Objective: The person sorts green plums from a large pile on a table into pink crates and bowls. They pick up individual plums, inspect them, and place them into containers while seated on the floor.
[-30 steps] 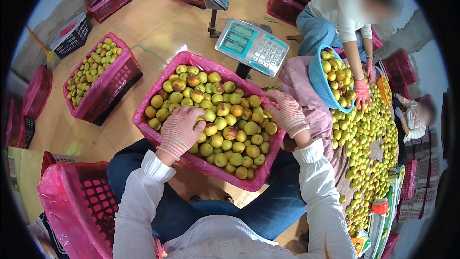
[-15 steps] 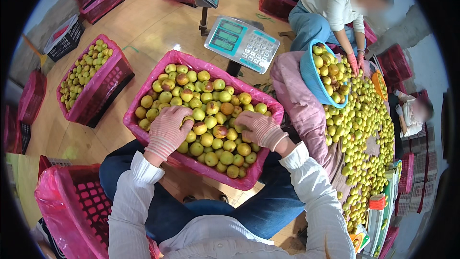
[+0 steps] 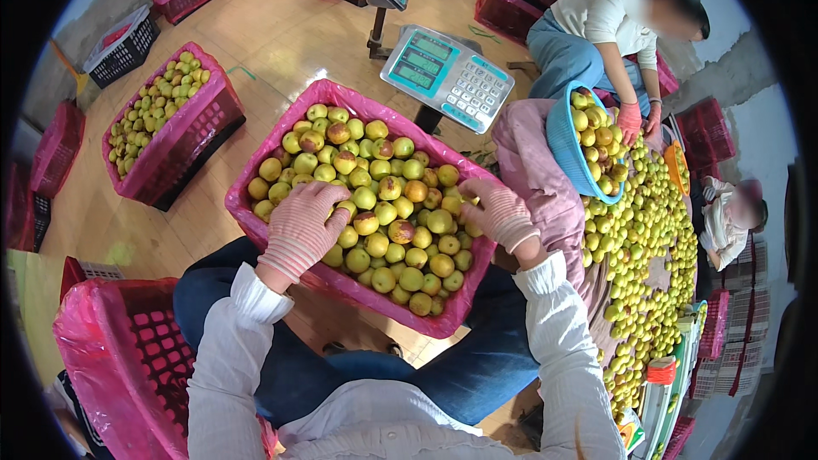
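In front of me, a crate lined with pink plastic (image 3: pixel 281 106) is heaped with yellow-green jujubes (image 3: pixel 388 187), some with brown-red patches. My left hand (image 3: pixel 304 226), in a pink-and-white striped knit glove, lies on the fruit at the crate's left side. Its thumb stands apart from the fingers and nothing shows in its grip. At the right edge is my right hand (image 3: pixel 504 215), gloved alike, with fingers spread and bent over the outermost jujubes. Its fingertips partly hide the fruit under them.
A weighing scale (image 3: pixel 447 77) stands just beyond the crate. To the right, a co-worker holds a blue basket (image 3: pixel 582 149) over a spread of jujubes (image 3: pixel 635 273). Left are another filled pink crate (image 3: pixel 200 128) and a pink-lined crate (image 3: pixel 111 358) by my leg.
My right hand has moved right, from over the fruit to the crate's right edge. The left hand stays on the left side. The view has shifted slightly.
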